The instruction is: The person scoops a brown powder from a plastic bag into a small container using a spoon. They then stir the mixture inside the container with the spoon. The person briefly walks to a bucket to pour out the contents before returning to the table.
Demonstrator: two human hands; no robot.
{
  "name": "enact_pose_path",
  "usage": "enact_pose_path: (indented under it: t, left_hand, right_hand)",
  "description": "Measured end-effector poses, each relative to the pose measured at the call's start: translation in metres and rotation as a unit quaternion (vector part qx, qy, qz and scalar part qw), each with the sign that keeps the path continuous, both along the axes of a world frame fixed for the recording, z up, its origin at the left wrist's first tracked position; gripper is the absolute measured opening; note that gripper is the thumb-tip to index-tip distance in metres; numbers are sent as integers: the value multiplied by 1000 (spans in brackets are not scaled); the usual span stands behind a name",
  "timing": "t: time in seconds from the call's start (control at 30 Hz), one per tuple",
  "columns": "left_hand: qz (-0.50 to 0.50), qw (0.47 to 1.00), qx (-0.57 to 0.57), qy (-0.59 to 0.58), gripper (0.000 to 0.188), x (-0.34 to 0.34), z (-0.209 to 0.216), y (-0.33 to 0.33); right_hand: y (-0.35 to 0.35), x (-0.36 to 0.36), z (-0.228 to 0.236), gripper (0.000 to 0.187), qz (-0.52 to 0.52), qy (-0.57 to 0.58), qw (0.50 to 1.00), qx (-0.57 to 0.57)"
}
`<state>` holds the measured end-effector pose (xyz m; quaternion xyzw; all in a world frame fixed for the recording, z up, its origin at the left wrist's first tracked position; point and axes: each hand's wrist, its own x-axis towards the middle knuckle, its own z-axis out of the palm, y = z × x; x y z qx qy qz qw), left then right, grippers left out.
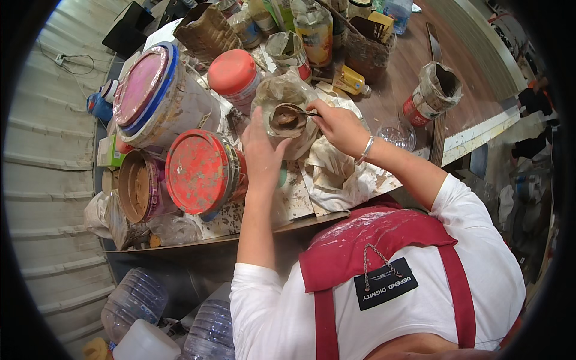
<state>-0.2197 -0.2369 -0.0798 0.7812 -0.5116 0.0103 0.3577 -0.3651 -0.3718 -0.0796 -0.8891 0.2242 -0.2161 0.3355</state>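
Observation:
A small round cup with brownish paste inside sits among crumpled, dirty clear plastic on the table. My left hand is beside the cup, fingers stretched along its left side and thumb apart near its lower rim; slight blur hides whether it touches. From the right, my right hand pinches the thin dark handle of a tool, whose working end is in or over the cup and cannot be made out. Below the right hand lies a stained white cloth.
At left stand a red-lidded bucket, a large bucket with a pink and blue lid, a brown tub and a red-capped jar. A yellow bottle lies beyond my right hand. A cut-open container stands right.

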Motion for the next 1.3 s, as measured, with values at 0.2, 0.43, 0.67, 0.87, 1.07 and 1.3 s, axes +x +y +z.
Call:
enact_pose_path:
  t: [0.2, 0.43, 0.67, 0.87, 1.07, 1.3]
  left_hand:
    - [-75, 997, -1, -20, 82, 10, -9, -17]
    - [-114, 992, 3, -46, 69, 16, -3, -37]
    - [-129, 989, 42, 59, 76, 16, 2, -45]
    - [-78, 990, -26, 114, 51, 17, 11, -25]
    - [0, 971, -41, 236, 10, 21, -14, 17]
    - [8, 944, -20, 330, 7, -1, -8, 27]
  right_hand:
    - [-8, -5, -2, 27, 19, 50, 978, -202]
    - [-20, -10, -2, 24, 13, 83, 976, -199]
    - [-17, -17, 5, 22, -34, 34, 997, -64]
    - [-24, -23, -2, 22, -33, 14, 999, -17]
    - [-25, -28, -3, 19, -19, -24, 998, 60]
    - [-20, -39, 14, 21, -3, -23, 985, 172]
